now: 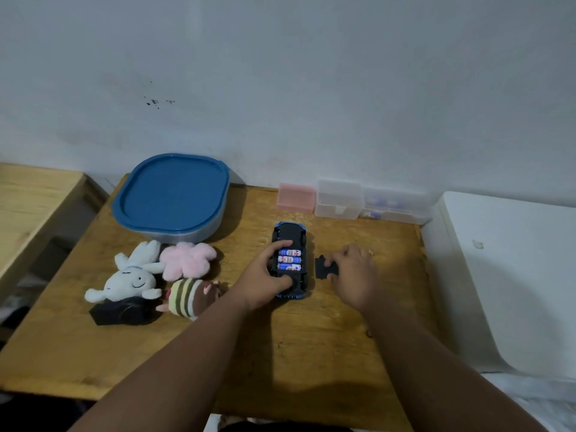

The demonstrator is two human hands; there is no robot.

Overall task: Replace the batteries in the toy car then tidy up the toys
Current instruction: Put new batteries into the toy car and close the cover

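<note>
A blue toy car lies upside down on the wooden table. Its battery bay is uncovered, with three blue-and-white batteries side by side in it. My left hand grips the car from the left, fingers over the bay's far edge and thumb near its rear. The black battery cover lies on the table just right of the car, and my right hand pinches its right edge. Left of the car lie a white rabbit plush, a pink flower plush and a striped brown plush.
A grey tub with a blue lid stands at the back left. A pink box and two clear plastic boxes line the wall. A black cloth item lies under the rabbit. A white appliance stands to the right, another wooden table to the left.
</note>
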